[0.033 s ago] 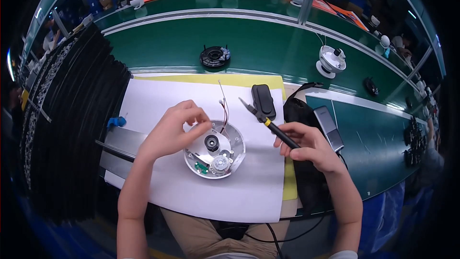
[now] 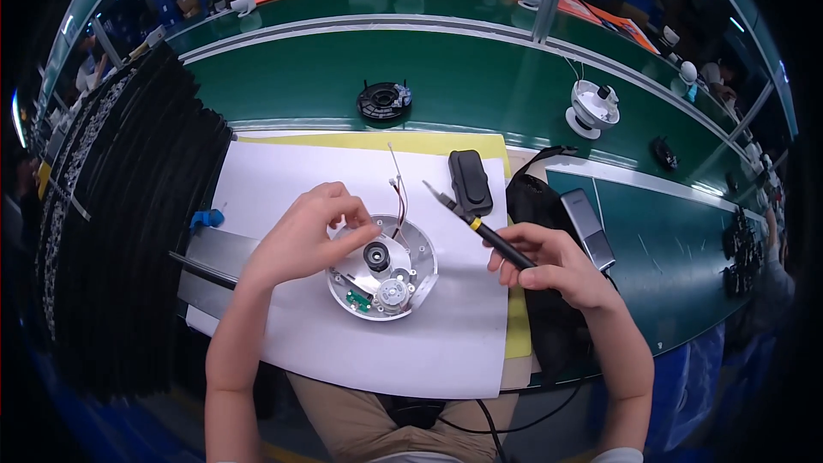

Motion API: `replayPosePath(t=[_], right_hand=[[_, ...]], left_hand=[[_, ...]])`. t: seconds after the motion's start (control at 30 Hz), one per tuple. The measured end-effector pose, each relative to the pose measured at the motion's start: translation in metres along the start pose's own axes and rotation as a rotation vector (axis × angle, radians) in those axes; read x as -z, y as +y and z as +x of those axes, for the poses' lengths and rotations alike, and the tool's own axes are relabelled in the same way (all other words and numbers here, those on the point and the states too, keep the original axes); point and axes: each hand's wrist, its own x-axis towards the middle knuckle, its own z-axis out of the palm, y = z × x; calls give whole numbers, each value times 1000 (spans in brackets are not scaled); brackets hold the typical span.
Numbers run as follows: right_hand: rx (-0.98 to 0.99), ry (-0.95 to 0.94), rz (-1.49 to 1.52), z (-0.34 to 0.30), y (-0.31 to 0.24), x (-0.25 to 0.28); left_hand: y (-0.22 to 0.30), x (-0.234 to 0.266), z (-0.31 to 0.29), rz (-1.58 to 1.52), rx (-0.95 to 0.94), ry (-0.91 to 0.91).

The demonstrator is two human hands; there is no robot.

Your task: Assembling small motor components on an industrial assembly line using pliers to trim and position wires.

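Note:
A round white housing point(image 2: 426, 250) lies open on a white sheet, with a black ring-shaped part point(image 2: 376, 256), a silver motor point(image 2: 393, 293) and a small green circuit board point(image 2: 358, 300) inside. Thin wires point(image 2: 399, 197) stand up from its far side. My left hand point(image 2: 315, 227) is over the housing's left far part, thumb and forefinger brought together; whatever they pinch is too small to make out. Right of the housing, my right hand point(image 2: 549, 261) grips a pen-shaped tool point(image 2: 500, 243) with a black handle, yellow band and grey pointed tip. The tip hangs apart from the wires.
A black oblong case point(image 2: 470, 182) lies at the sheet's far right. Beside it are a black bag point(image 2: 540, 291) and a grey device point(image 2: 588, 227). Black strips point(image 2: 129, 231) are stacked at left. A black round part point(image 2: 384, 100) and white assembly point(image 2: 593, 110) stand on the green bench.
The pen-shaped tool's tip has shifted slightly left and nearer to me. My left hand has barely moved.

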Motion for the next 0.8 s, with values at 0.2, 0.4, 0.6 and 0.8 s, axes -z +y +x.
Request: replayPosePath(t=[0.2,0.4,0.6,0.8], right_hand=[[-186,-191,147,13,-3,-1],[-264,-254,130,23,-12,-12],[-410,-317,175,29,-10,-18],[-511,-317,389,32,-7,-24]], left_hand=[[12,15,18,115,41,-214],[14,26,20,96,79,-172],[11,15,12,7,72,-4],[9,12,8,-15,82,44]])
